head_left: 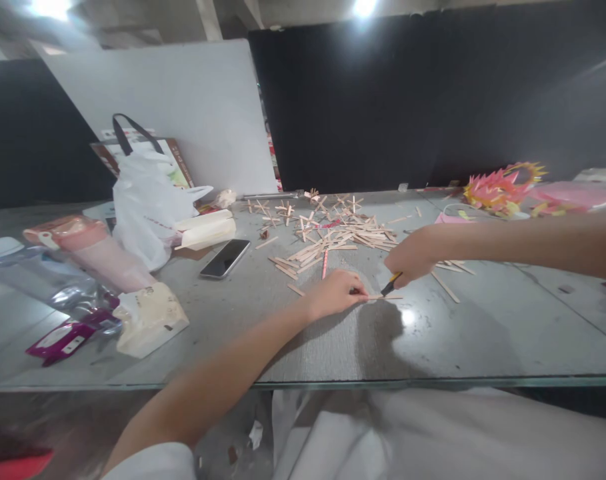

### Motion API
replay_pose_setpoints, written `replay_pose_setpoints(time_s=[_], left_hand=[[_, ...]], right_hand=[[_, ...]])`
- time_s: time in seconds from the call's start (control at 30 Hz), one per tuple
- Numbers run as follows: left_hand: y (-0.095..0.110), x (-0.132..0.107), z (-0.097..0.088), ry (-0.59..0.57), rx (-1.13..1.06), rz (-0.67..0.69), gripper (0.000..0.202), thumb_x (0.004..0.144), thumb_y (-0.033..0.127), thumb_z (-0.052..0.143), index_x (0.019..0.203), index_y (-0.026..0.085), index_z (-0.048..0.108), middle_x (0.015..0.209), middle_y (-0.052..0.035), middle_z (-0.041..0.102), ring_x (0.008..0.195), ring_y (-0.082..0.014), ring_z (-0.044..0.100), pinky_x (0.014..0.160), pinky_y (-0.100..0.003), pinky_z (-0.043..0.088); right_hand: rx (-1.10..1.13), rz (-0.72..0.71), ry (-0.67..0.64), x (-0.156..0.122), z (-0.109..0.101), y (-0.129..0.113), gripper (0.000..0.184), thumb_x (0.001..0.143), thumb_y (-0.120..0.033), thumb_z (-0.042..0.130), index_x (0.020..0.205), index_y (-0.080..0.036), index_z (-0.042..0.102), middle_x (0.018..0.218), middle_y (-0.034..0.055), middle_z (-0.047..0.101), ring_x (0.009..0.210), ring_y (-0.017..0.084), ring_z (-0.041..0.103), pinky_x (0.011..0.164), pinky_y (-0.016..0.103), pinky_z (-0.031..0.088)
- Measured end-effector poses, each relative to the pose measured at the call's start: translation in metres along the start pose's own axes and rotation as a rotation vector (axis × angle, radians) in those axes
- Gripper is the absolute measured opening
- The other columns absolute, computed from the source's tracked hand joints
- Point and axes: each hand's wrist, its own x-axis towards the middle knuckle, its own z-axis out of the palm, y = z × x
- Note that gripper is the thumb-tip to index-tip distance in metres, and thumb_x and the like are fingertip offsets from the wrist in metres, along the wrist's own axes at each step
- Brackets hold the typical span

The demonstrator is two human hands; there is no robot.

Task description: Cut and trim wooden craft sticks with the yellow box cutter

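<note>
My left hand (337, 293) is closed near the middle of the table, its fingertips pinching one end of a thin wooden stick (393, 298) that lies on the tabletop. From the right, my right hand (411, 259) comes in, wrapped round a utility knife (391, 284) with a yellow and black body. The knife's tip points down at the stick, close to my left fingertips; whether it touches cannot be made out. Beyond my hands is a loose pile of wooden sticks (367, 232), some joined into star shapes. A red patterned strip (325, 264) lies by my left hand.
To the left are a phone (225, 259), a white plastic bag (145, 200), a pink-lidded bottle (90, 250), a clear bottle (47, 277) and a cream packet (151, 320). A pink and yellow spiky paper craft (500, 192) stands back right. The table's glass edge (333, 385) runs along the front.
</note>
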Motion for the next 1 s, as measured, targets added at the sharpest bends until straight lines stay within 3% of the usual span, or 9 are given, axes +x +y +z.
replay_pose_setpoints(time_s=[0.13, 0.27, 0.57, 0.83, 1.0], left_hand=[[0.000, 0.000, 0.001, 0.000, 0.002, 0.006, 0.014, 0.096, 0.026, 0.072, 0.090, 0.019, 0.083, 0.088, -0.0037, 0.075, 0.081, -0.0170, 0.066, 0.075, -0.027, 0.044], [0.000, 0.000, 0.003, 0.004, 0.013, 0.038, 0.014, 0.096, 0.025, 0.070, 0.089, 0.019, 0.081, 0.089, -0.0041, 0.075, 0.082, -0.0177, 0.066, 0.075, -0.028, 0.044], [0.003, 0.002, 0.000, -0.003, 0.048, 0.080, 0.015, 0.097, 0.024, 0.069, 0.086, 0.019, 0.078, 0.087, -0.0043, 0.075, 0.087, -0.0193, 0.066, 0.082, -0.029, 0.045], [-0.001, 0.004, 0.002, -0.004, 0.069, 0.104, 0.015, 0.097, 0.023, 0.070, 0.087, 0.017, 0.078, 0.087, -0.0050, 0.075, 0.086, -0.0193, 0.066, 0.081, -0.029, 0.044], [0.000, 0.004, 0.001, -0.024, 0.060, 0.075, 0.014, 0.097, 0.023, 0.070, 0.087, 0.018, 0.078, 0.087, -0.0045, 0.075, 0.088, -0.0188, 0.066, 0.084, -0.029, 0.044]], right_hand=[[-0.022, 0.007, -0.045, -0.005, -0.002, -0.004, 0.041, 0.077, -0.031, 0.090, 0.055, -0.021, 0.057, 0.055, 0.0017, 0.054, 0.064, 0.020, 0.057, 0.061, 0.033, 0.034], [-0.019, -0.024, -0.035, -0.010, 0.002, 0.001, 0.047, 0.081, -0.031, 0.085, 0.051, -0.021, 0.051, 0.052, -0.0006, 0.050, 0.056, 0.016, 0.048, 0.058, 0.031, 0.030], [-0.068, -0.145, -0.001, -0.018, 0.021, 0.023, 0.042, 0.095, -0.040, 0.069, 0.059, -0.021, 0.059, 0.054, -0.0012, 0.053, 0.048, 0.013, 0.037, 0.057, 0.031, 0.028], [-0.066, -0.196, 0.010, -0.016, 0.041, 0.043, 0.047, 0.104, -0.050, 0.055, 0.072, -0.018, 0.068, 0.061, 0.0001, 0.058, 0.050, 0.013, 0.041, 0.057, 0.030, 0.027], [0.078, -0.221, 0.079, -0.017, 0.060, 0.054, 0.040, 0.105, -0.040, 0.058, 0.074, -0.018, 0.070, 0.061, -0.0005, 0.058, 0.050, 0.011, 0.038, 0.055, 0.029, 0.024]])
